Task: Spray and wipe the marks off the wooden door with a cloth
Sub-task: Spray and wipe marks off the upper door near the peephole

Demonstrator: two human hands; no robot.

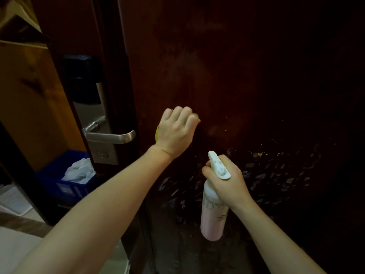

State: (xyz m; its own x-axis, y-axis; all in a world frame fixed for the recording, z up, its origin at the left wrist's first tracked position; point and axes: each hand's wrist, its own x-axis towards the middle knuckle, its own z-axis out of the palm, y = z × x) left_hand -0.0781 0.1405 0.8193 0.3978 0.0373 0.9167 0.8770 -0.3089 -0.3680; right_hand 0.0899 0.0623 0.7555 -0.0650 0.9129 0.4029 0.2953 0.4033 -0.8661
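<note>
From the head camera, the left hand (176, 131) is curled round a yellow-green cloth (157, 133), of which only slivers show, and presses it against the dark wooden door (237, 76) right of the lever handle (110, 136). The right hand (227, 180) grips the neck of a pink spray bottle (213, 218), nozzle toward the door. Pale marks (266, 175) spread across the panel, lower right of the cloth. The cloth looks soft and bunches easily, so it is probably best wadded in the palm; the bottle seems light and smooth, likely safest held at the neck.
</note>
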